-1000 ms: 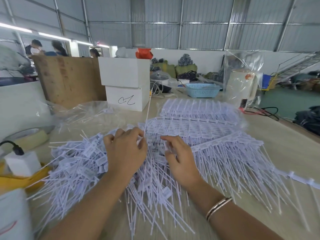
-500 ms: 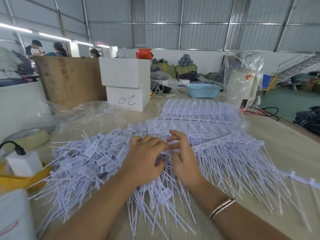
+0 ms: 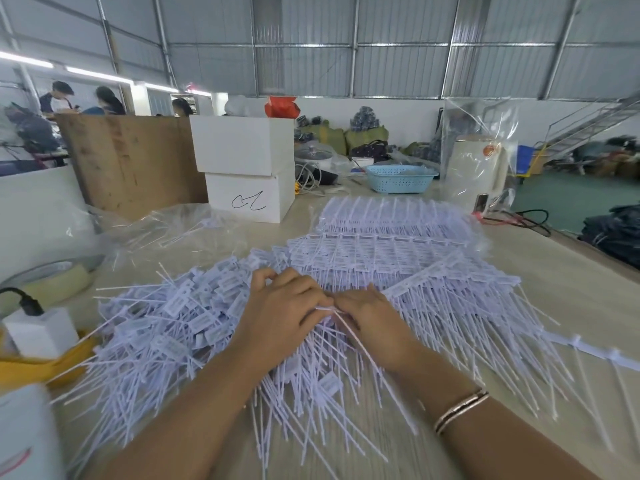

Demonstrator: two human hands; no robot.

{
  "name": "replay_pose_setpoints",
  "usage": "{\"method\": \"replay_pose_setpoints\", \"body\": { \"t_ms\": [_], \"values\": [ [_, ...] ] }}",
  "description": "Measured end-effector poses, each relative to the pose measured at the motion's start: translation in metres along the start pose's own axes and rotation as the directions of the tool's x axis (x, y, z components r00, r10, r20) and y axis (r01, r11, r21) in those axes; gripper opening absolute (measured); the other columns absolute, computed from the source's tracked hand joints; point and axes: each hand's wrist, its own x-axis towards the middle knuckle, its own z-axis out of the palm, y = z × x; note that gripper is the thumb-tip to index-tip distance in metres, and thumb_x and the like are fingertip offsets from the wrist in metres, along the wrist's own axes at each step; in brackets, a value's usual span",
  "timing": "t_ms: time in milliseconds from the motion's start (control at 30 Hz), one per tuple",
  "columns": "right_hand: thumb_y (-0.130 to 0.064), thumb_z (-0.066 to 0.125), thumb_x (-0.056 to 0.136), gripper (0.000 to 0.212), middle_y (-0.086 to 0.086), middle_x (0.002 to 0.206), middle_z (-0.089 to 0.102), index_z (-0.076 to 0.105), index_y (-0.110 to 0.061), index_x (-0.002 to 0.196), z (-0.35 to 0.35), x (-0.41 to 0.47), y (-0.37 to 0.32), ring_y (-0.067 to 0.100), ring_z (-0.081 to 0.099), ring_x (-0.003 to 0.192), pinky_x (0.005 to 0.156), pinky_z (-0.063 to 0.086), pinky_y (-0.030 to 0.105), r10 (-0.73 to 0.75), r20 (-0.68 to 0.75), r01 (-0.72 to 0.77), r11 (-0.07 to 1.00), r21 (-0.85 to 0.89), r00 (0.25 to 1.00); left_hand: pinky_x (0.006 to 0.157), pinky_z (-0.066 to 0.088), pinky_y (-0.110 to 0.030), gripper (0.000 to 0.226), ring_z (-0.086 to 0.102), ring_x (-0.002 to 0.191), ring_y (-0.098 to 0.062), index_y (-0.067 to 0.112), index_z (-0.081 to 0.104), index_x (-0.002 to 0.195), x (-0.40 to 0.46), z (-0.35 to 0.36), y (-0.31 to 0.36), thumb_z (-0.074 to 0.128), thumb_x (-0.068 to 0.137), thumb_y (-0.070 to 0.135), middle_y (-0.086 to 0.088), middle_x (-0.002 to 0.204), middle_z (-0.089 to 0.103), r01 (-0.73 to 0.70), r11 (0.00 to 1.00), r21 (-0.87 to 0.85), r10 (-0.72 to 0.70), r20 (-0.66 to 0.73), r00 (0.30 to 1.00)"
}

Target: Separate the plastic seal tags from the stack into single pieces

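Observation:
A stack of joined white plastic seal tags (image 3: 391,251) lies in rows across the middle of the table. To its left spreads a loose heap of single tags (image 3: 180,327). My left hand (image 3: 284,313) and my right hand (image 3: 370,317) meet at the stack's near edge, fingertips together. Both pinch one thin white tag (image 3: 349,332) whose tail slants down toward me between the hands. The tag's head is hidden under the fingers.
Two stacked white boxes (image 3: 247,171) and a brown board (image 3: 131,161) stand behind the tags. A blue basket (image 3: 400,178) and a bagged white kettle (image 3: 476,168) sit at the back right. A tape roll (image 3: 52,278), a white charger (image 3: 38,330) and crumpled plastic film (image 3: 166,226) lie left.
My left hand left the loose heap and came right to meet my right hand. Both hands now pinch a tag at the stack's near edge.

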Motion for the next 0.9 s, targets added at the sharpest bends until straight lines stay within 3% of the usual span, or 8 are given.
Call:
{"method": "replay_pose_setpoints", "body": {
  "t_ms": [100,267,400,500,600,767,833,900],
  "values": [
    [-0.036,0.034,0.101,0.036,-0.009,0.121,0.063,0.049,-0.034,0.134,-0.004,0.0,-0.005,0.011,0.054,0.116,0.113,0.017,0.034,0.026,-0.048,-0.034,0.981,-0.19,0.999,0.08,0.027,-0.033,0.028,0.058,0.073,-0.012,0.026,0.07,0.074,0.002,0.0,0.004,0.049,0.085,0.042,0.016,0.072,0.064,0.07,0.996,-0.059,-0.072,-0.026,0.997],
    [-0.019,0.058,0.082,0.015,-0.005,0.068,0.069,0.073,-0.02,0.081,0.0,-0.002,-0.022,0.017,0.068,0.065,0.087,0.05,0.041,-0.069,-0.365,-0.031,0.965,-0.261,0.929,0.076,0.028,-0.031,0.021,0.048,0.061,-0.011,0.022,0.06,0.068,0.003,-0.001,0.009,0.057,0.085,0.033,0.013,0.057,0.047,0.29,0.926,-0.243,-0.293,0.027,0.956],
    [-0.016,0.061,0.083,0.021,-0.007,0.077,0.07,0.072,-0.022,0.101,0.0,-0.004,-0.027,0.016,0.068,0.072,0.091,0.049,0.045,-0.111,-0.381,-0.003,0.959,-0.285,0.918,0.054,0.033,-0.023,0.036,0.042,0.042,-0.007,0.027,0.051,0.058,0.004,0.0,0.008,0.061,0.091,0.015,0.01,0.042,0.043,0.414,0.747,-0.52,-0.46,0.045,0.887],
    [-0.022,0.042,0.086,0.034,-0.007,0.078,0.069,0.072,-0.02,0.103,0.001,-0.001,-0.034,0.016,0.068,0.073,0.09,0.05,0.045,-0.116,-0.422,-0.004,0.962,-0.274,0.899,0.047,0.034,-0.027,0.035,0.041,0.039,-0.012,0.02,0.051,0.06,0.004,-0.003,0.01,0.058,0.093,0.014,-0.004,0.044,0.05,0.414,0.705,-0.576,-0.493,0.021,0.87],
    [-0.021,0.039,0.088,0.034,-0.002,0.081,0.066,0.07,-0.016,0.102,0.004,0.001,-0.035,0.021,0.064,0.076,0.085,0.05,0.04,-0.078,-0.443,-0.009,0.982,-0.19,0.893,0.043,0.029,-0.02,0.031,0.038,0.038,-0.008,0.016,0.051,0.064,0.004,-0.004,0.016,0.054,0.095,0.013,-0.014,0.048,0.053,0.404,0.676,-0.616,-0.518,-0.007,0.855],
    [-0.025,0.031,0.097,0.031,-0.001,0.076,0.057,0.059,-0.014,0.087,0.009,0.002,-0.035,0.021,0.054,0.072,0.069,0.044,0.035,-0.017,-0.439,0.022,1.0,0.006,0.898,0.056,0.042,-0.016,0.03,0.057,0.054,-0.007,0.024,0.055,0.072,0.003,-0.005,0.025,0.048,0.098,0.013,0.007,0.067,0.068,0.392,0.537,-0.747,-0.519,0.074,0.852],
    [-0.029,0.026,0.1,0.036,-0.001,0.071,0.053,0.054,-0.014,0.084,0.006,0.001,-0.031,0.02,0.051,0.066,0.063,0.043,0.037,0.094,-0.45,-0.006,0.981,0.192,0.888,0.067,0.045,-0.023,0.031,0.061,0.07,-0.021,0.026,0.052,0.071,0.006,-0.008,0.021,0.047,0.098,0.013,0.008,0.075,0.07,0.426,0.405,-0.809,-0.596,0.121,0.794],
    [-0.028,0.027,0.099,0.032,-0.003,0.071,0.05,0.054,-0.015,0.085,0.004,0.001,-0.025,0.02,0.049,0.066,0.062,0.042,0.038,0.135,-0.443,-0.031,0.972,0.233,0.886,0.066,0.045,-0.016,0.029,0.061,0.074,-0.016,0.021,0.045,0.072,0.009,-0.013,0.013,0.045,0.098,0.01,0.005,0.08,0.073,0.418,0.278,-0.865,-0.656,0.147,0.741]
  ]
}}
